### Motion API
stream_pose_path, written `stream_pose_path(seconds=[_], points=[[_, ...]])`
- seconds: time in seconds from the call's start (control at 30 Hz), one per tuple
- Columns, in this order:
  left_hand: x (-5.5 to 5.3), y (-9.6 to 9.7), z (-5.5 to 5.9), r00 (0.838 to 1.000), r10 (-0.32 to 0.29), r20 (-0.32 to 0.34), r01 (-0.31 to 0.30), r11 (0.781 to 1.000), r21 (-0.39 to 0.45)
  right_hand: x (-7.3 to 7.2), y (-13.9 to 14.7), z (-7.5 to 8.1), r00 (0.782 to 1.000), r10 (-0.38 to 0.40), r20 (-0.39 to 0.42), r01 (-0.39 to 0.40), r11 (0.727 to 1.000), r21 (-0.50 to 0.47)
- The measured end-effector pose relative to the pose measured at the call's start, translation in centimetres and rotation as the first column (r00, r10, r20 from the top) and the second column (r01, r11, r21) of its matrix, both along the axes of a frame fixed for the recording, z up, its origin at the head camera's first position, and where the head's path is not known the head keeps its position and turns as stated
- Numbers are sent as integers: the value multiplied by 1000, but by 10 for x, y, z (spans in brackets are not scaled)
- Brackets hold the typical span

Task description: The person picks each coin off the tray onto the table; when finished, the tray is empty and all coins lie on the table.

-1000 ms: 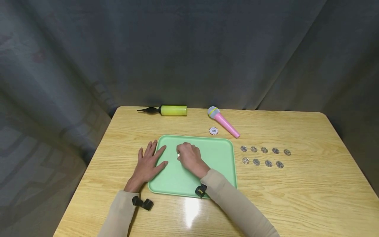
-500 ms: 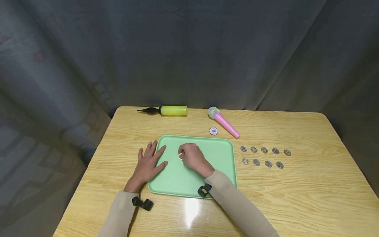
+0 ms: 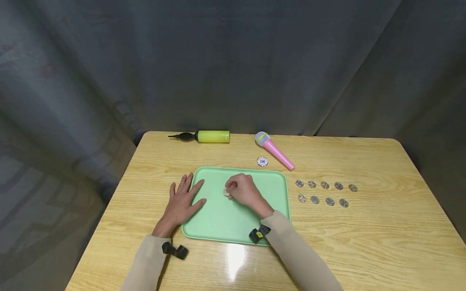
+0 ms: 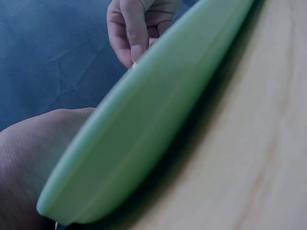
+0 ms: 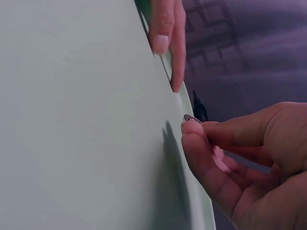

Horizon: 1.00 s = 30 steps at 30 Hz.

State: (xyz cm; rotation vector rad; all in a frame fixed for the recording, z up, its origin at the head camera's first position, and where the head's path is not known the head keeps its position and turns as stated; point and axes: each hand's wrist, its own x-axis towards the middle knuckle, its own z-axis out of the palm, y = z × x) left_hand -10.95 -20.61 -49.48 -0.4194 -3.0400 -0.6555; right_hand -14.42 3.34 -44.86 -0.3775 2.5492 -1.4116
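Between thumb and fingertips, my right hand (image 3: 244,190) pinches a small silvery coin (image 3: 226,192) over the middle of the green tray (image 3: 218,226). In the right wrist view the edge of that coin (image 5: 191,118) sticks out past the fingertips, and a shadow falls on the tray below. My left hand (image 3: 181,204) lies with fingers spread across the tray's left rim, thumb and index finger reaching onto the tray. To the right of the tray, several silvery coins (image 3: 325,185) lie in two rows on the wooden table.
Behind the tray is a white chip (image 3: 262,161) marked 100. Beside it a pink toy microphone (image 3: 278,154) lies at a slant. A yellow-green hand pump (image 3: 213,136) with a black nozzle is near the table's back edge. A dark curtain (image 3: 233,68) hangs behind.
My right hand has shifted a little to the right over the tray, keeping the coin pinched, and more of the coin shows. The left hand has stayed in place.
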Motion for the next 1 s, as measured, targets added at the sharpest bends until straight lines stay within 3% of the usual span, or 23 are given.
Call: stream_pose_path(seconds=[0.47, 1.0], points=[[1, -1, -1, 1000, 2, -11, -2, 1000, 15, 1, 30, 4, 997, -29, 69, 37, 992, -122], [-1, -3, -2, 1000, 4, -15, -4, 1000, 5, 1, 78, 6, 992, -95, 84, 105, 987, -123]])
